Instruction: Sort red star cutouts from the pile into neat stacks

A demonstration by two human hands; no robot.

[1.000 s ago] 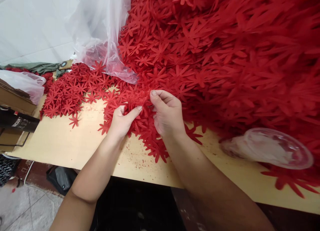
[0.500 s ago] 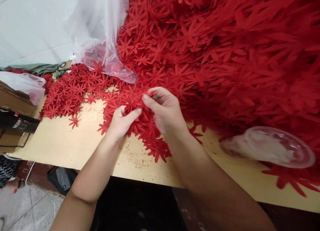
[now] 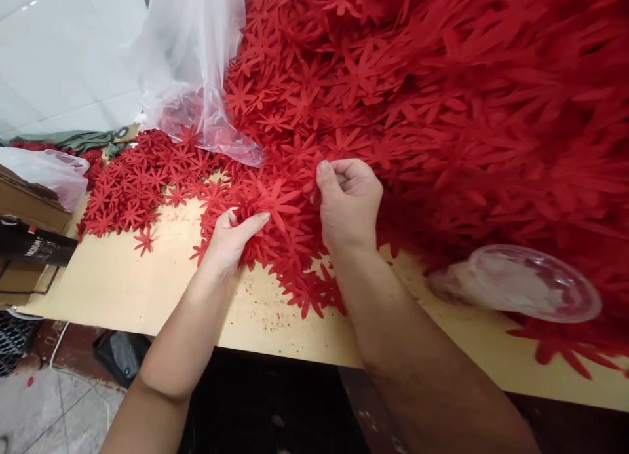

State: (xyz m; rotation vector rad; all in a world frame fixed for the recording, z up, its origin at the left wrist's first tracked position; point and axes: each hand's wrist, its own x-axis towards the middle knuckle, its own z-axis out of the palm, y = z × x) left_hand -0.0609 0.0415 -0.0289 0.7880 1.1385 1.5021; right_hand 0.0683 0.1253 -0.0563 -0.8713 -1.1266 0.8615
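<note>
My left hand is closed on red fabric flower cutouts, its thumb pressed over them and their narrow petals fanning out past the thumb tip. To its right, my right hand is pinched, thumb against curled forefinger. Whatever lies between those fingertips blends into the red behind and cannot be made out. Both hands are over the near edge of a big heap of the same red cutouts, which fills the upper right of the view.
A smaller pile of cutouts lies left on the wooden table. A clear plastic bag stands behind it. At right, a clear plastic tub lies tilted against the heap. Cardboard boxes and a black vacuum box line the left edge.
My right hand has moved right and slightly up, away from my left hand. My left hand stays nearly in place, and a cutout's spread petals now show at its thumb.
</note>
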